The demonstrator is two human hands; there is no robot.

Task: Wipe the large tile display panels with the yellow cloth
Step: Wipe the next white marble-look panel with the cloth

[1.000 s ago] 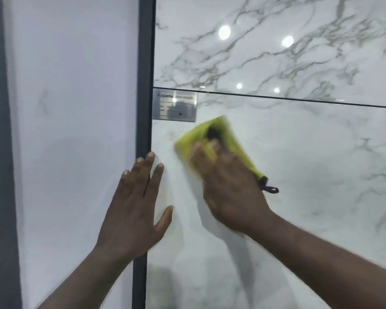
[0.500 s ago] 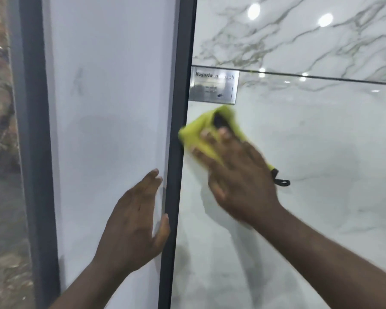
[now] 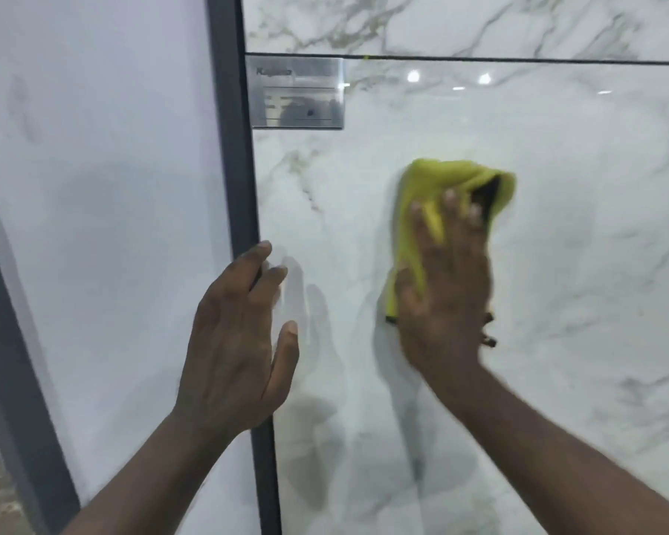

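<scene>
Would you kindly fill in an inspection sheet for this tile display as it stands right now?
Surface: glossy marble-look tile panel, ceiling lights reflected in it.
Job's things: yellow cloth, bunched, flat against that panel.
Clutter: nothing seen.
Hands: right hand presses the cloth; left hand open, fingertips at the dark frame strip.
Cables: nothing seen.
Surroundings: metal label plate at the panel's top left corner; plain white panel left of the frame.

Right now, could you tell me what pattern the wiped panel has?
Panel: white, grey marble veins; head view.
</scene>
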